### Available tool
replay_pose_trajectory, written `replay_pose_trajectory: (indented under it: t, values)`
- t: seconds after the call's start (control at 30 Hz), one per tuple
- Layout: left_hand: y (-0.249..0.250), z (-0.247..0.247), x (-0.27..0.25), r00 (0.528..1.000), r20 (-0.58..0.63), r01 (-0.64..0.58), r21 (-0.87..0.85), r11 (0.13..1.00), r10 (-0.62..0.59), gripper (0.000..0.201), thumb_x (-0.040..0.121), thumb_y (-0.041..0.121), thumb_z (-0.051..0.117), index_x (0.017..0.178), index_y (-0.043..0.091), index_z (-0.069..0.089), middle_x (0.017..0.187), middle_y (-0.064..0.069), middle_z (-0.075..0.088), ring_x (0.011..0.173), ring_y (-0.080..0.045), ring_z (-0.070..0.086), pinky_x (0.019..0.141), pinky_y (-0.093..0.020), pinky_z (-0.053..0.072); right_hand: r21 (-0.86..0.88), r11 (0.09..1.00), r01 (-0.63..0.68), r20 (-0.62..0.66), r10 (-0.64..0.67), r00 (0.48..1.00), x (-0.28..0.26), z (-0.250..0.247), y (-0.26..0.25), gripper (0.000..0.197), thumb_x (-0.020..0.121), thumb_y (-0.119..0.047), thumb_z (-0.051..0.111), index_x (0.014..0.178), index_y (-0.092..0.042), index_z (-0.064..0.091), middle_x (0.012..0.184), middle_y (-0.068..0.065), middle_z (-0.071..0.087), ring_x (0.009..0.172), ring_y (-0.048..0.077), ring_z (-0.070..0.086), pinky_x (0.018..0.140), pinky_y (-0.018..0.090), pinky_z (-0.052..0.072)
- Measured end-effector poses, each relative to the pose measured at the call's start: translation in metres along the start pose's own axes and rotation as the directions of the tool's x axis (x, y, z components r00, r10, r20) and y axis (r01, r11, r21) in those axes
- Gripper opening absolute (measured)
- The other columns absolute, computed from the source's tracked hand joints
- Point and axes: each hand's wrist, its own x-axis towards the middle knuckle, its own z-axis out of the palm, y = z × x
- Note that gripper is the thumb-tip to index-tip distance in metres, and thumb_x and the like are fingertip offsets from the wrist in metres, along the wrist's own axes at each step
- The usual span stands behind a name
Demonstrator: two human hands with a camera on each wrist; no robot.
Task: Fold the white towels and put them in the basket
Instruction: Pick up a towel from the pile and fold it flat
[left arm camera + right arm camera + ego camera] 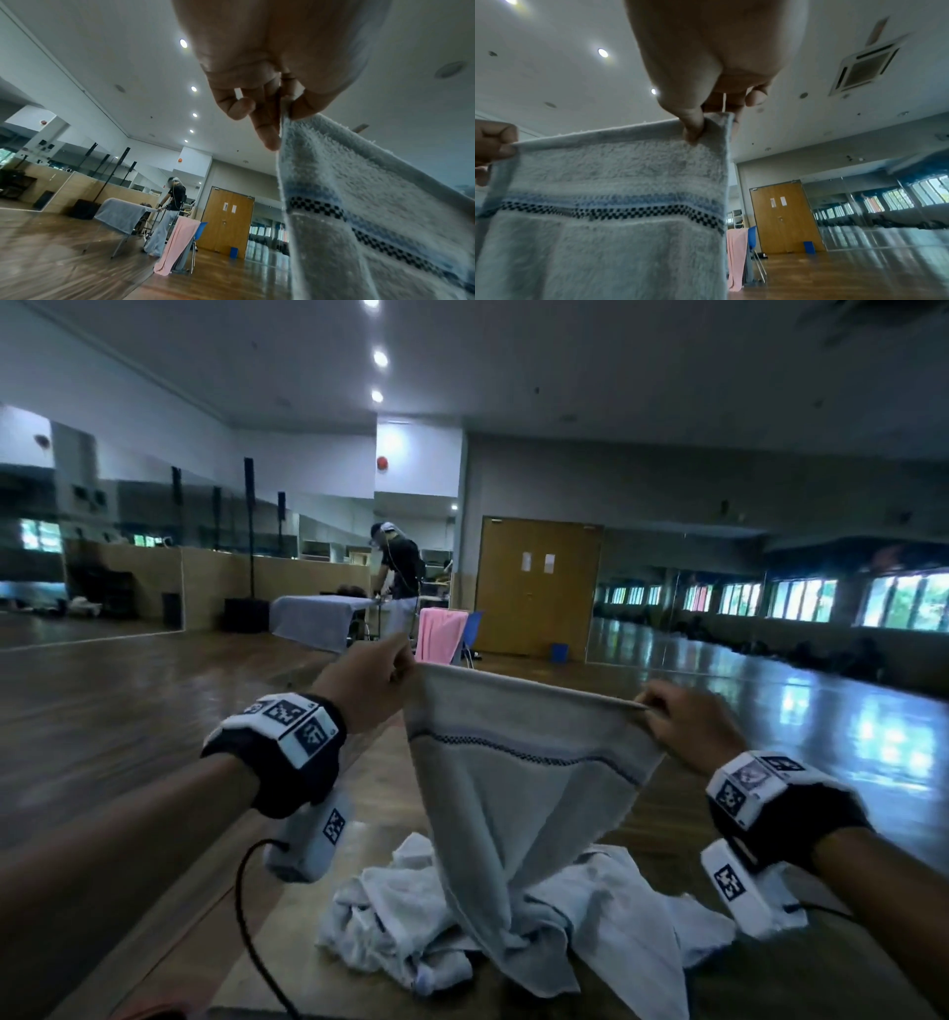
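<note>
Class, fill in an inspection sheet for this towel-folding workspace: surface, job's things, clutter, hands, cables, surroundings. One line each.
Surface: wooden table, partly covered by towels.
Job's things: held towel with a checkered band, hanging by its top edge; pile of white towels crumpled beneath it; basket not seen.
Clutter: nothing seen.
Hands: left hand and right hand each pinch a top corner of the held towel.
Cables: black cable hangs from the left wrist unit; another at the right wrist.
Surroundings: hall with wooden floor, wooden double door, pink cloth over a chair, another person at a far table.
</note>
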Motion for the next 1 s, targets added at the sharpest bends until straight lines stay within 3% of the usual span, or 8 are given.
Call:
replay_pose_trajectory:
  t: [0.07, 0.23, 0.33, 0.5, 0.6, 0.77, 0.9, 1.0]
  values:
    - [0.011, -0.020, 0.004, 0.999, -0.045, -0.015, -0.021, 1.000, 0.014, 0.032, 0.085, 0.011, 0.054, 0.064, 0.028, 0.036, 0.062, 0.004, 0.050, 0.059, -0.023, 0.051, 0.055, -0.034, 0.042, 0.028, 0.999, 0.040, -0.049, -0.038, 0.998, 0.001, -0.029, -0.003, 0.005, 0.085, -0.016, 0.065, 0.081, -0.019, 0.064, 0.078, 0.007, 0.070, 0.063, 0.018, 0.055, 0.060, 0.027, 0.040]
    - [0.044, -0.066, 0.018, 0.983, -0.170, -0.083, -0.053, 0.995, 0.073, 0.010, 0.088, 0.010, 0.052, 0.079, 0.013, 0.048, 0.069, -0.003, 0.054, 0.060, -0.017, 0.047, 0.053, -0.025, 0.036, 0.032, 0.997, 0.068, -0.118, -0.063, 0.991, 0.011, -0.097, -0.016, 0.003, 0.087, -0.020, 0.062, 0.086, -0.020, 0.064, 0.082, 0.004, 0.067, 0.074, 0.024, 0.061, 0.069, 0.036, 0.050]
    - [0.061, -0.098, 0.031, 0.961, -0.264, -0.094, -0.050, 0.994, 0.078, 0.007, 0.091, 0.014, 0.051, 0.085, 0.013, 0.051, 0.068, 0.008, 0.051, 0.056, -0.006, 0.047, 0.048, -0.017, 0.033, 0.059, 0.995, 0.086, -0.207, -0.072, 0.976, 0.018, -0.137, -0.026, 0.002, 0.086, -0.019, 0.064, 0.086, -0.018, 0.064, 0.081, 0.005, 0.065, 0.070, 0.022, 0.059, 0.064, 0.032, 0.047]
    - [0.088, -0.150, 0.053, 0.947, -0.306, -0.133, -0.085, 0.987, 0.101, 0.008, 0.091, 0.021, 0.052, 0.084, 0.017, 0.054, 0.070, 0.005, 0.057, 0.048, -0.011, 0.055, 0.038, -0.018, 0.042, 0.095, 0.991, 0.090, -0.295, -0.058, 0.954, 0.028, -0.191, -0.042, 0.003, 0.085, -0.015, 0.065, 0.085, -0.017, 0.064, 0.073, 0.000, 0.060, 0.059, 0.005, 0.052, 0.052, 0.019, 0.034]
    - [0.102, -0.177, 0.065, 0.937, -0.332, -0.137, -0.054, 0.989, 0.112, 0.008, 0.091, 0.026, 0.054, 0.085, 0.022, 0.058, 0.067, 0.008, 0.061, 0.046, -0.007, 0.058, 0.044, -0.020, 0.041, 0.175, 0.983, 0.062, -0.295, -0.007, 0.955, 0.031, -0.215, -0.047, 0.003, 0.086, -0.016, 0.065, 0.087, -0.015, 0.067, 0.065, -0.001, 0.063, 0.048, 0.002, 0.055, 0.050, 0.020, 0.040]
    - [0.105, -0.190, 0.077, 0.943, -0.309, -0.149, -0.061, 0.987, 0.123, 0.009, 0.091, 0.026, 0.056, 0.084, 0.022, 0.060, 0.059, 0.007, 0.062, 0.036, 0.004, 0.052, 0.038, -0.009, 0.035, 0.283, 0.958, 0.036, -0.299, 0.052, 0.953, 0.038, -0.226, -0.046, 0.002, 0.086, -0.020, 0.065, 0.085, -0.019, 0.067, 0.066, 0.008, 0.066, 0.037, -0.002, 0.053, 0.043, 0.014, 0.045]
    - [0.089, -0.171, 0.081, 0.964, -0.251, -0.107, -0.042, 0.993, 0.093, 0.006, 0.089, 0.026, 0.059, 0.084, 0.025, 0.060, 0.069, 0.006, 0.066, 0.053, -0.005, 0.062, 0.053, -0.021, 0.043, 0.337, 0.942, 0.002, -0.229, 0.080, 0.970, 0.045, -0.204, -0.037, 0.005, 0.088, -0.014, 0.064, 0.088, -0.011, 0.067, 0.057, 0.007, 0.062, 0.035, -0.001, 0.050, 0.041, 0.012, 0.043]
    - [0.065, -0.139, 0.076, 0.991, -0.123, -0.059, -0.061, 0.996, 0.051, 0.005, 0.088, 0.019, 0.059, 0.083, 0.020, 0.059, 0.076, -0.002, 0.067, 0.055, -0.008, 0.064, 0.051, -0.022, 0.053, 0.341, 0.939, -0.047, -0.124, 0.094, 0.988, 0.044, -0.172, -0.027, 0.003, 0.087, -0.011, 0.063, 0.087, -0.009, 0.066, 0.053, 0.002, 0.063, 0.038, 0.006, 0.055, 0.042, 0.018, 0.044]
